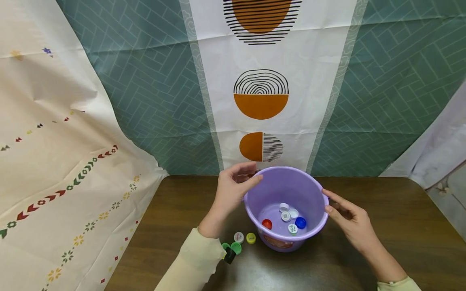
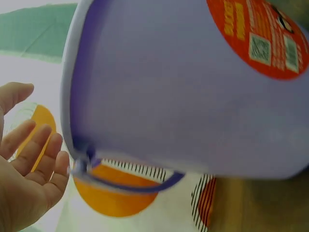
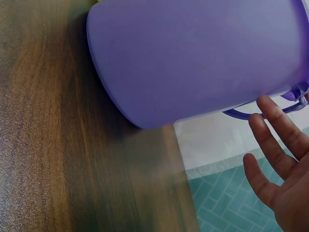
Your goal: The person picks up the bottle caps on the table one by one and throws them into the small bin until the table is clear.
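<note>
Purple bucket (image 1: pixel 287 186): on the worktop (image 1: pixel 393 218), open side up, between the two hands; its base appears to rest on the wood
Inside the bucket: a red cap (image 1: pixel 267 223) near the left wall, a blue cap (image 1: pixel 300 222) towards the right, three white caps (image 1: pixel 285 216) close together, and a green-printed cap (image 1: pixel 293 228) just in front of them
Left grip (image 1: pixel 231 188): released, fingers loosely bent and thumb apart, at the left side of the rim; the left wrist view shows it holding nothing, though whether the little finger touches the handle joint is hard to tell
Right grip (image 1: pixel 351 222): released as well, fingers spread at the right side of the rim, with fingertips against or just beside it and no finger wrapped round the bucket
Handle (image 2: pixel 140 188): hanging down on the far side of the bucket, held by neither hand
Step in hand: judging by the matched hands, placing or steadying the bucket by its rim; taking hold and letting go look alike here
Next move: moving the bucket would call for both hands to close evenly on the rim and keep it level, so the caps do not slide; gathering more caps would call for the left hand to drop beside the base
Beside the bucket: a yellow cap (image 1: pixel 251 238), a white printed cap (image 1: pixel 238 237), green caps (image 1: pixel 236 247) and a black piece (image 1: pixel 230 255), partly behind the left sleeve (image 1: pixel 196 258)
Backdrop: a green and white patterned cloth (image 1: pixel 142 81) behind the worktop
</note>
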Demonstrator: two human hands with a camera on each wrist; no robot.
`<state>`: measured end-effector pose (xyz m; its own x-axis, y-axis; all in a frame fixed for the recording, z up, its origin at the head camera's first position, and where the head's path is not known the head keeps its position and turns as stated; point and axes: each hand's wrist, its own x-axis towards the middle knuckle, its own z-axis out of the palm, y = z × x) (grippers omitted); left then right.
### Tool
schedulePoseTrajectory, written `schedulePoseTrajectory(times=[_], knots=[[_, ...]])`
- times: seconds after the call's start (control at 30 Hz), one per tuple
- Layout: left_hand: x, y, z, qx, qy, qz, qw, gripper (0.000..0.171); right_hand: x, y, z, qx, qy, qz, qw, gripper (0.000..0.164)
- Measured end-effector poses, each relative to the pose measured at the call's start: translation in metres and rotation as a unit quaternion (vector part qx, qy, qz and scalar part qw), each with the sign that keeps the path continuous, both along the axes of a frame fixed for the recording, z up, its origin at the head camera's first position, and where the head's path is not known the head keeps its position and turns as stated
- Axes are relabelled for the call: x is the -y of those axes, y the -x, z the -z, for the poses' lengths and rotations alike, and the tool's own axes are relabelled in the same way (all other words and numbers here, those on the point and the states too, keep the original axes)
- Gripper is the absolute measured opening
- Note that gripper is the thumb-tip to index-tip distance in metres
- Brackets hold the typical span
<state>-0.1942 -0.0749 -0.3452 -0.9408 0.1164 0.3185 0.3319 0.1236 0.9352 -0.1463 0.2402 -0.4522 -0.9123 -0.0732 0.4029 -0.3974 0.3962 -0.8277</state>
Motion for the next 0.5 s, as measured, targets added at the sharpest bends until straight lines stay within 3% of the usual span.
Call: schedulePoseTrajectory(times=[0.27, 0.5], knots=[[0.028, -0.002, 0.011, -0.022, -0.025, -0.063, 0.9975, 0.027, -0.001, 0.001, 0.001, 0.002, 0.001, 0.007, 1.0, 0.048], [0.046, -0.002, 0.033, -0.003, -0.027, -0.122, 0.9922, 0.02, -0.001, 0.001, 0.003, 0.008, -0.001, 0.013, 1.0, 0.048]])
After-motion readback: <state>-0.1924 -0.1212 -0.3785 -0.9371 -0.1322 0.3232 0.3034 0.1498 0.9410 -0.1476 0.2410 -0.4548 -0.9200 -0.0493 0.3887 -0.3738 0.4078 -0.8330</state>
